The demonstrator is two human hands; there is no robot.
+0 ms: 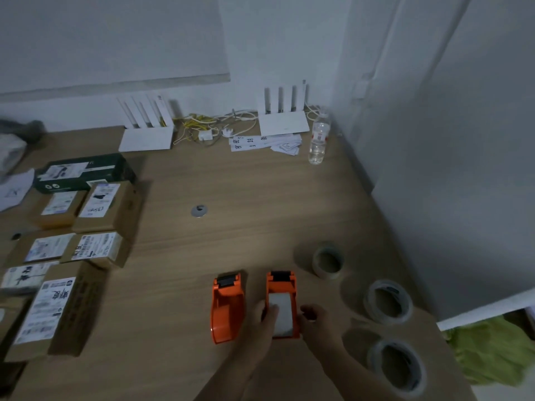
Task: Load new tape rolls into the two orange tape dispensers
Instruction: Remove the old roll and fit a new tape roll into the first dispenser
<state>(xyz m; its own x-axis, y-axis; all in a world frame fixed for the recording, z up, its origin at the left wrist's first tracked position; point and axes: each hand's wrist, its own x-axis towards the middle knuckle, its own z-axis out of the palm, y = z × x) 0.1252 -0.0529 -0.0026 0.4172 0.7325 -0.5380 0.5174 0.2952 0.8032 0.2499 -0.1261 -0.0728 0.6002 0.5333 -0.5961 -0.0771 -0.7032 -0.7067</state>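
Two orange tape dispensers stand side by side on the wooden table point(246, 183). The left dispenser point(227, 306) looks hollow, with nothing in it. A pale roll core point(283, 314) sits in the right dispenser point(282, 287). My left hand point(265, 319) grips this dispenser's left side, thumb on the core. My right hand point(314, 318) holds its right side. Three clear tape rolls lie to the right: a far roll point(327, 260), a middle roll point(388, 302) and a near roll point(396, 369).
Several labelled cardboard parcels point(98, 247) crowd the table's left side. Two white routers point(146, 131), cables, paper slips and a water bottle point(318, 137) stand along the back wall. A round metal grommet point(199, 211) sits mid-table. The table's right edge runs beside a white wall.
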